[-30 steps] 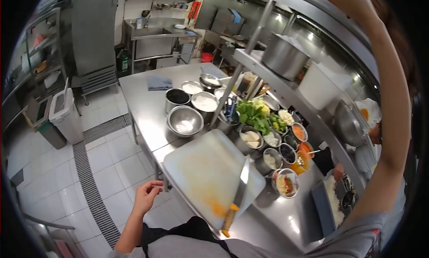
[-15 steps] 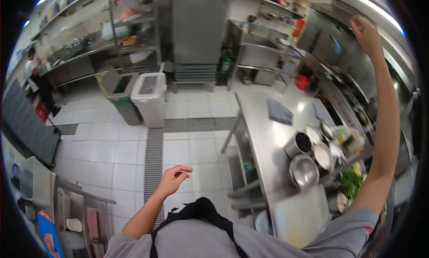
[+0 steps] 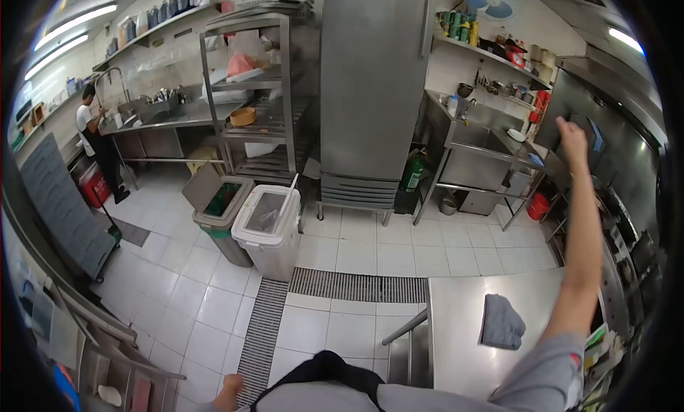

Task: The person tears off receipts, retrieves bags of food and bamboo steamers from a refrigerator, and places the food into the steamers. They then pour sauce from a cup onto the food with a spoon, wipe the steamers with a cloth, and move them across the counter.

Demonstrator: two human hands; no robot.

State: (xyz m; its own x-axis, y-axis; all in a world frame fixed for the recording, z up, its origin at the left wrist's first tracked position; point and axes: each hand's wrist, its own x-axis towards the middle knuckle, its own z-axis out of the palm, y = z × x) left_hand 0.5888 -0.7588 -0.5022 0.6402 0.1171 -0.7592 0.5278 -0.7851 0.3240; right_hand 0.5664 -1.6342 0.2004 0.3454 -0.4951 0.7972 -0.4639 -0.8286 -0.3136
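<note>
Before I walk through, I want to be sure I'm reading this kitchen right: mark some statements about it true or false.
1. A grey cloth lies on the stainless-steel table. True.
2. The round red bucket stands on that table. False: it is on the white tiled floor.
3. The person's bare right hand is raised. True.
4. The white rectangular plastic bin stands right of the tall steel fridge in this view. False: it stands left of it.
</note>
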